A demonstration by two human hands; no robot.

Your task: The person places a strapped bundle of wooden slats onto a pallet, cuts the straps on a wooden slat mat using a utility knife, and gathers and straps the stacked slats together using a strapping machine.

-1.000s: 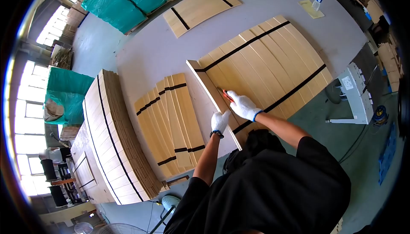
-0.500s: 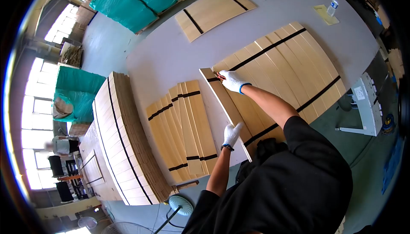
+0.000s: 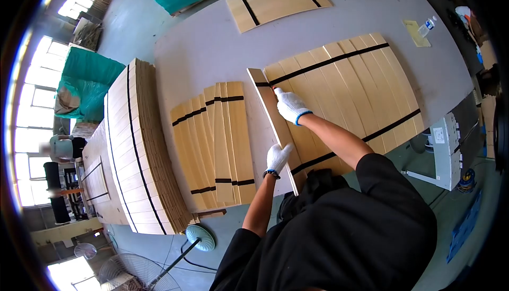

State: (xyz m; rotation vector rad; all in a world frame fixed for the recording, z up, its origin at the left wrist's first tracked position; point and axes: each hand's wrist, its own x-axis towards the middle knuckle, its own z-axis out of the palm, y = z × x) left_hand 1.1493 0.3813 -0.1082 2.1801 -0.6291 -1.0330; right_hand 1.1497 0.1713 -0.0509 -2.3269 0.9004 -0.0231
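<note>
Gripping a narrow board (image 3: 277, 122) by its edge, the left hand (image 3: 278, 159) has fingers partly curled; the right hand (image 3: 291, 107) closes its fingers round a red tool (image 3: 274, 89)

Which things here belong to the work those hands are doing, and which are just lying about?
In the work, it seems:
narrow board, at the left hand
red tool, mostly hidden, in the right hand
black-banded slats beside the board

Apparently just lying about:
bottle
yellow sheet

Black stripes across pale-tan boards (image 3: 347, 92)
</note>
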